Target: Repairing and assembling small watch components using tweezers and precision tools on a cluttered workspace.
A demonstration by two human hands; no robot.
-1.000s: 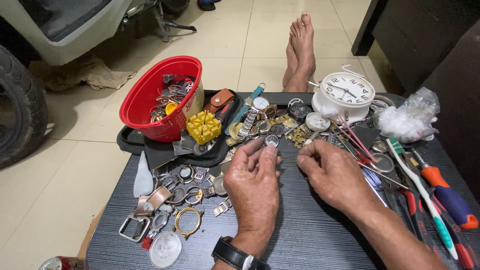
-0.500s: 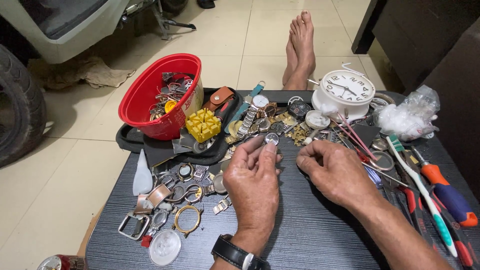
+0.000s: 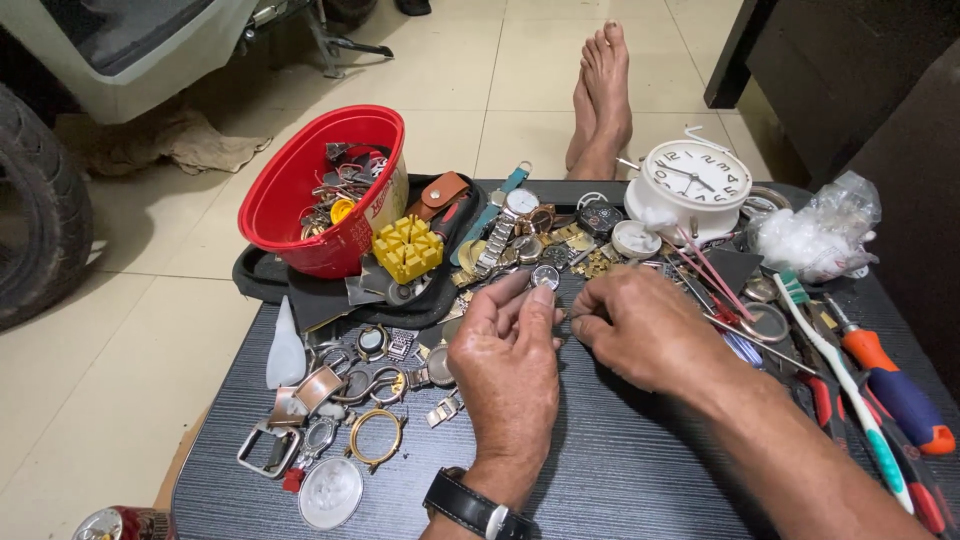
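— How are your hands set?

— Your left hand (image 3: 510,365) lies knuckles-up on the dark wood-grain counter (image 3: 620,470), a black wristwatch (image 3: 478,508) on its wrist. Its thumb and forefinger are pinched around a small round silver watch case (image 3: 545,277), held just above the counter near the middle. Your right hand (image 3: 645,325) faces it, fingers curled narrow, fingertips pinched on something thin between the two hands; what it is, I cannot tell.

— What crowds you?

— Just beyond your fingers lies a heap of loose watches and metal bracelets (image 3: 520,235). A red plastic bowl of watch parts (image 3: 320,190) and a yellow ribbed plastic block (image 3: 407,248) sit on a black tray (image 3: 270,275) to the far left. To the near left are scattered metal bezels and buckles (image 3: 350,400) and a clear watch crystal (image 3: 330,492). A white round alarm clock (image 3: 697,180) stands to the far right, with a crumpled clear plastic bag (image 3: 815,235) beside it. An orange-and-blue-handled screwdriver (image 3: 890,385) and a green-and-white toothbrush (image 3: 835,375) lie along your right forearm.

— Anything changed?

— Your hands have drawn closer together than a second ago, fingertips now almost meeting. The things around them lie as before.
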